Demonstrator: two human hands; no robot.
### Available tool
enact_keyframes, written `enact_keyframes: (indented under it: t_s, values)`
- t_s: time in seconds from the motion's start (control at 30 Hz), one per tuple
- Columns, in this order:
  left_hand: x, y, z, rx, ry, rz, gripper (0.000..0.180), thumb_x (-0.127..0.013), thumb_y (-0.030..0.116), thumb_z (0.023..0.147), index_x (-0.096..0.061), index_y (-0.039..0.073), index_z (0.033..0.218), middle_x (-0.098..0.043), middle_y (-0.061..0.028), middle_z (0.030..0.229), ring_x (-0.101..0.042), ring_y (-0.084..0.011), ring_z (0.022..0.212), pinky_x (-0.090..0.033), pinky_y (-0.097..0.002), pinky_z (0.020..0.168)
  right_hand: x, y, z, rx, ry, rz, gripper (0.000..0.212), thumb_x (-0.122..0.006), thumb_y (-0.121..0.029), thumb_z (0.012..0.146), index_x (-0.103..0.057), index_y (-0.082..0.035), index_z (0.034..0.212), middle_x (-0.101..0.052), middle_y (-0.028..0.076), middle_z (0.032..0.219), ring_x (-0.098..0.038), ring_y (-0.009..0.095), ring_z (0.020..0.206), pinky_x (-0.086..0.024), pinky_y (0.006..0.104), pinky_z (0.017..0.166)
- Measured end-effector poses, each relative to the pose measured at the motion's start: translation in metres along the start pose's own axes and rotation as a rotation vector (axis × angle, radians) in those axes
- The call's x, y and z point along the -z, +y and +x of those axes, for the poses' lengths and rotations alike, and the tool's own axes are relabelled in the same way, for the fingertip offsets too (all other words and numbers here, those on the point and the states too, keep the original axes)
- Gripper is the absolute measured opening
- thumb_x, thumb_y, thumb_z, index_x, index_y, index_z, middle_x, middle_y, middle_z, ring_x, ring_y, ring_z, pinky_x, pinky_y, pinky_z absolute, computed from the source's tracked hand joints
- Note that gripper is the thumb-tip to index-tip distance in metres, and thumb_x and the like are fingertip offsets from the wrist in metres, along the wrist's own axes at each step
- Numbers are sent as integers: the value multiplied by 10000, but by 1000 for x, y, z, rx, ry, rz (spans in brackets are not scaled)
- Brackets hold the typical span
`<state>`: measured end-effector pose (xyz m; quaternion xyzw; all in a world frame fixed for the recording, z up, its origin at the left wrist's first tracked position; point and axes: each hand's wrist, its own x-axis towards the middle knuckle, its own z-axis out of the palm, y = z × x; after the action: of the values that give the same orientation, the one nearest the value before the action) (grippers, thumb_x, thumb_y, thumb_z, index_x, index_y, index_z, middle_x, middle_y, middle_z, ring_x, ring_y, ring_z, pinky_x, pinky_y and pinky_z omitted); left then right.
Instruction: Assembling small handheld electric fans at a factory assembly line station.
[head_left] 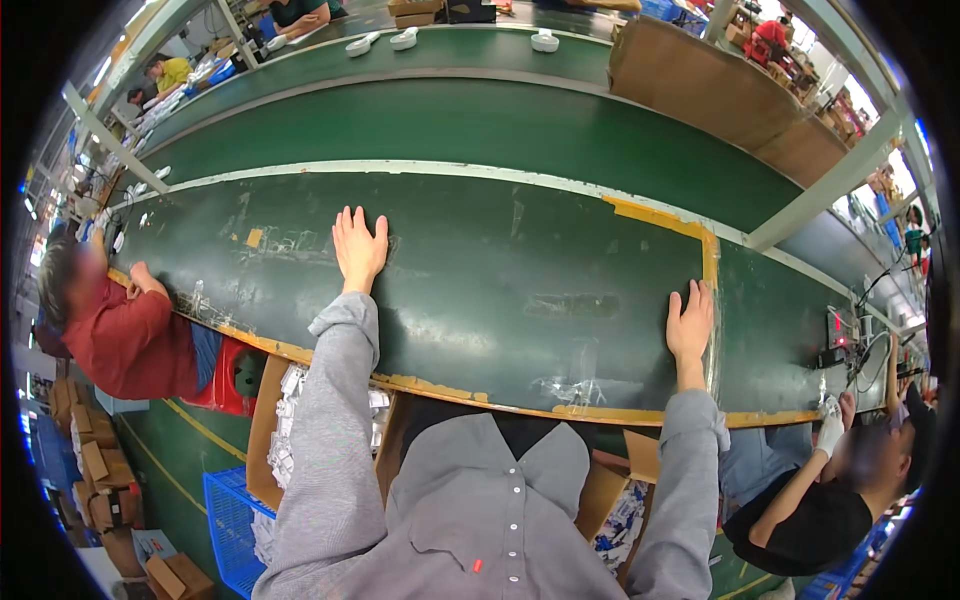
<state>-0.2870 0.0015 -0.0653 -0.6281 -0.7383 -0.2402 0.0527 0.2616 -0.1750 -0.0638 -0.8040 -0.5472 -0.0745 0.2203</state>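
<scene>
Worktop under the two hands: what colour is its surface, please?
The worktop is dark green; the head view shows it best.

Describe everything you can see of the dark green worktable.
The worktable is long, flat, smooth, slightly glossy and scuffed. Worn yellow tape lines its near edge and crosses it at right; a pale strip borders the far edge. The left hand and right hand appear to rest on it, palms down.
</scene>
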Motion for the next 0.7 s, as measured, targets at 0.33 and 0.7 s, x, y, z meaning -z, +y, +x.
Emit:
enact_keyframes:
  t_s: [0.33, 0.7]
  values:
    - [1, -2, 0, -7, 48, -24, 557, -525, 400, 928, -528, 2, 1318, -430, -205, 1439, -354, -352, 1356, -265, -428, 1138, 1, -3, 0, -12, -1, 35, 580, -564, -406, 908, -488, -25, 1340, -435, 172, 1427, -374, 349, 1338, -290, 442, 1120]
    - [-1, -1, 3, -52, 187, -42, 507, -555, 355, 893, -580, -21, 1232, -508, -244, 1347, -431, -393, 1283, -317, -455, 1101, -3, 10, 6, 46, 4, 19, 570, -513, -420, 952, -496, 1, 1337, -439, 214, 1416, -406, 367, 1314, -309, 426, 1111]
